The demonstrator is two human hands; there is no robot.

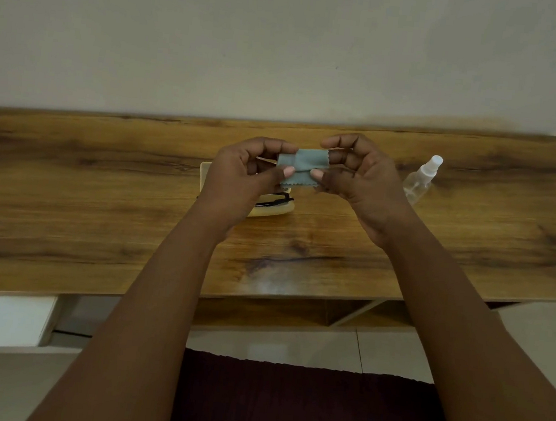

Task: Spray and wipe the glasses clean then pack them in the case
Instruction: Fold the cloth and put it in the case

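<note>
Blue-grey cleaning cloth (303,168) pinched by both hands, left hand (246,176) and right hand (358,181), folding it. Glasses (276,201) already in open case (205,172). Next: tuck cloth in, close.

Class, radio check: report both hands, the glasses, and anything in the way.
Both hands, left and right, pinch the cloth above the desk. Glasses lie in the open case. Spray bottle stands aside right; nothing blocking.

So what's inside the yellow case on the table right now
Inside the open yellow case, dark glasses show: a thin black frame piece near its right end. The left hand, which pinches the blue cloth, covers the rest of the inside, so nothing more can be told.
</note>
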